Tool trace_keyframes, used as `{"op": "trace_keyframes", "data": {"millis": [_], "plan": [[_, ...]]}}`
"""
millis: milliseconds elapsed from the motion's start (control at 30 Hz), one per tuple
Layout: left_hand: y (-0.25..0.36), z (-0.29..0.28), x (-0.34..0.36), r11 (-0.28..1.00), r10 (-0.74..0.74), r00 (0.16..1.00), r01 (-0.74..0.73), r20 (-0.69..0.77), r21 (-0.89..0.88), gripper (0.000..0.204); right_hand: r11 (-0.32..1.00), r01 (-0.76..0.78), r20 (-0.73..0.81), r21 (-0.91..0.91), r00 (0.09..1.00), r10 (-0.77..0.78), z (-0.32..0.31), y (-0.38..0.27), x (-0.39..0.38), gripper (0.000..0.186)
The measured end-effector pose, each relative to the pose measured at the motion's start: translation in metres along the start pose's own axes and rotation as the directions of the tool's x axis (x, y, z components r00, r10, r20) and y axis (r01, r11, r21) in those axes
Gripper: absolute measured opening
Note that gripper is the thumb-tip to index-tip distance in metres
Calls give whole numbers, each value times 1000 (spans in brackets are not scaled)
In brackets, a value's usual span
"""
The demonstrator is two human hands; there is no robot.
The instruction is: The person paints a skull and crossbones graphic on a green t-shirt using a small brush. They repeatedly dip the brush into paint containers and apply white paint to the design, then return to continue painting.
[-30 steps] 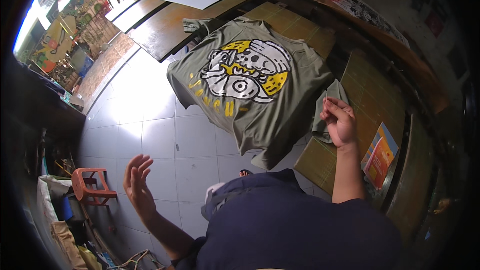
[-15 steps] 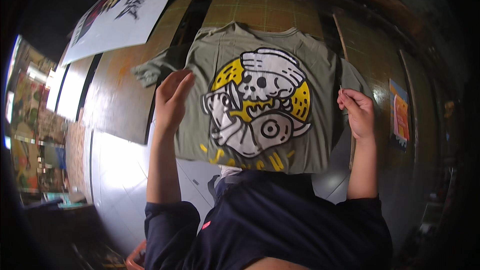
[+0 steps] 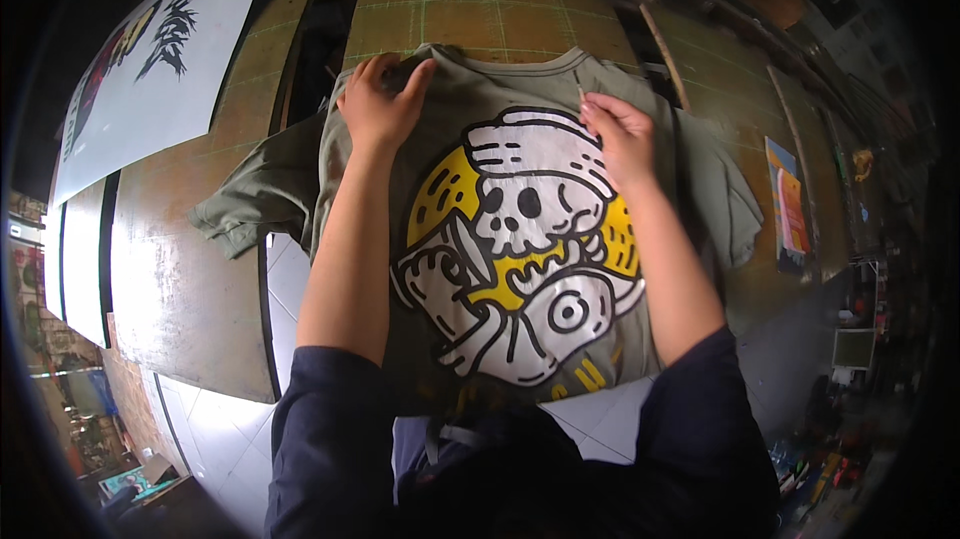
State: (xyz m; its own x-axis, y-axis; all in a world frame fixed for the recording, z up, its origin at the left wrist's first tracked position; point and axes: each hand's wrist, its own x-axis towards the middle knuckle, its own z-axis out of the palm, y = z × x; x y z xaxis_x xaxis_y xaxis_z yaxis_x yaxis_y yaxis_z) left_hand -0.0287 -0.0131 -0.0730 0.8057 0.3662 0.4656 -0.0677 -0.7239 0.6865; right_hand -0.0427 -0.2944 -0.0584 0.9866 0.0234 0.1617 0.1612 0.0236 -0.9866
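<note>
Dim workshop, with broad grid-marked boards [image 3: 480,4] beyond and to either side of a grey-green shirt [image 3: 480,84]; pale tiled floor [image 3: 205,429] below the shirt's left and near edges. Shirt mostly across the central board, collar at the far end, sleeves spread to both sides. White poster [image 3: 155,59] left of the shirt and apart from it. Skull print [image 3: 520,214] face up on the shirt. Booklets [image 3: 790,204] just beyond the shirt's right sleeve. Left hand [image 3: 382,104] at the shirt's left shoulder, fingers parted, thumb held away, no clamped cloth visible; firmness of contact impossible to tell. Right hand [image 3: 622,131] over the shirt's right shoulder, thumb and forefinger pinched on a thin stick [image 3: 580,86].

Step in hand, by judgement: settling the shirt's upper part over the board. Demands of the next move, probably: even tension across both shoulders, stick clear of the print. Widest room for moving beyond the collar; tighter leftward, toward the poster's edge; board edges under both sleeves liable to catch cloth.
</note>
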Motion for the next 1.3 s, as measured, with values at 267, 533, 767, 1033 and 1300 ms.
{"op": "trace_keyframes", "data": {"millis": [267, 533, 767, 1033, 1300], "plan": [[16, 1, 15, 950, 25, 990, -66, 138, 304, 65, 987, 110, 50, -115, 993, -104, 5, -4, -3, 19], [8, 4, 26, 969, -33, 987, -7, 157, 245, 49, 997, 73, 41, 17, 996, -73, -7, -11, 0, 22], [3, 7, 28, 960, -36, 984, -14, 173, 281, 49, 953, -7, -2, 304, 1000, 8, -28, -19, 14, 19], [1, 7, 28, 965, -1, 985, -45, 174, 259, 49, 923, -67, -19, 379, 997, 81, -39, -11, 25, 19], [17, 5, 22, 952, 5, 988, -52, 156, 301, 52, 952, -23, -37, 305, 999, 36, -38, -6, 26, 20]]}}
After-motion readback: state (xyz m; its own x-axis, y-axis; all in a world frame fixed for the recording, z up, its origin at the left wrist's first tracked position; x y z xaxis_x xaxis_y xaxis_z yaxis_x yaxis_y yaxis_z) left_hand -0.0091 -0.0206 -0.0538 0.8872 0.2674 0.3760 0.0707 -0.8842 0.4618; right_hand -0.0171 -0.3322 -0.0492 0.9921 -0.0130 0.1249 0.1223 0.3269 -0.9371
